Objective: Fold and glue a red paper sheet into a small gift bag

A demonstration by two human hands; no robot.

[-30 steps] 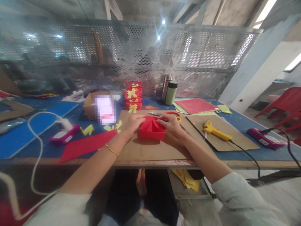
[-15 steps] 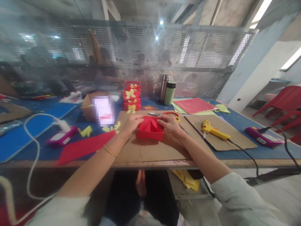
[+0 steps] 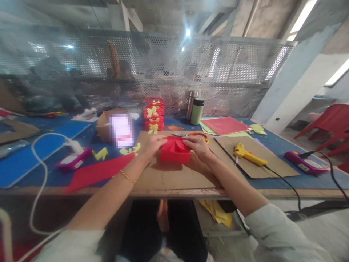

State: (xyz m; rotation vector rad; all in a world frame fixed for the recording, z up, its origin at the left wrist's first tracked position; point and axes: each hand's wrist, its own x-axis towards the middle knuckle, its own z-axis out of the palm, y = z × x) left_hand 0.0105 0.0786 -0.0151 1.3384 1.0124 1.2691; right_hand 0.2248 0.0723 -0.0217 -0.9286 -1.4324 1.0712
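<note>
A small red paper box (image 3: 175, 155), with folds showing inside, is held between both hands just over a brown cardboard sheet (image 3: 163, 180). My left hand (image 3: 152, 146) pinches its far left corner. At the far right corner, the fingers of my right hand (image 3: 199, 146) are closed on the same box. Right behind it lie scissors (image 3: 201, 136) with red and yellow handles, partly hidden by my right hand. To the left, a flat red paper strip (image 3: 100, 171) reaches under my left forearm.
Red boxes with yellow bows (image 3: 154, 115) stand at the back near two flasks (image 3: 196, 111). A yellow glue gun (image 3: 249, 154) lies on cardboard at right, its cord hanging over the edge. Purple power strips (image 3: 305, 162) flank the workspace. A pixelated bright screen (image 3: 121, 130) leans at left.
The view has shifted slightly, so everything sits a little lower in the picture. Both hands keep their hold on the red box, which looks nearly unchanged.
</note>
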